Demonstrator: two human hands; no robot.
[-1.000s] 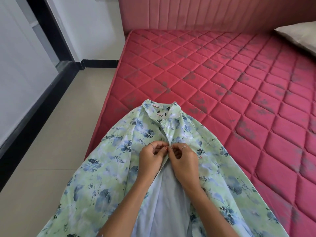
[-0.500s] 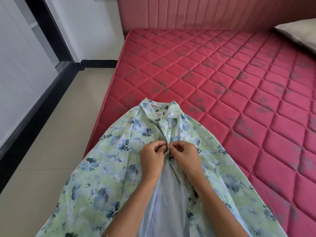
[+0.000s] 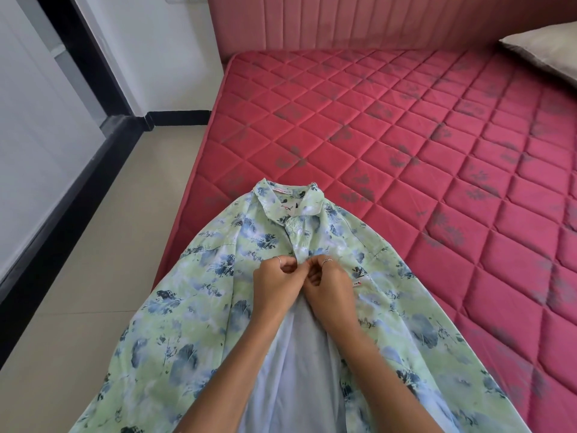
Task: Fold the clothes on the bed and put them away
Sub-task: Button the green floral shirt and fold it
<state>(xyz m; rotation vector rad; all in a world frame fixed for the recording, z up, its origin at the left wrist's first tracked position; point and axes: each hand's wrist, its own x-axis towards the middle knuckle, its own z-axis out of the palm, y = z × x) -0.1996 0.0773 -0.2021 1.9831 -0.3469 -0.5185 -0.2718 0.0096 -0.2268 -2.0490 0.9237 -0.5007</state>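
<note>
A light green shirt (image 3: 193, 310) with blue flower prints lies front up on the near corner of the red quilted mattress (image 3: 406, 145), collar pointing away from me. Its left side hangs over the mattress edge. My left hand (image 3: 276, 284) pinches the left front edge at chest height. My right hand (image 3: 329, 282) pinches the right front edge right beside it. The two hands touch at the fingertips over the button line. Below them the front gapes and shows the pale blue inside.
A pink padded headboard (image 3: 343, 23) stands at the far end. A grey pillow (image 3: 549, 51) lies at the far right corner. Beige floor tiles (image 3: 103, 245) run along the left of the bed, bounded by a white wall with black skirting (image 3: 56, 195).
My two hands stay pinched together on the shirt front at chest height, with small finger movements. The view has shifted only slightly.
</note>
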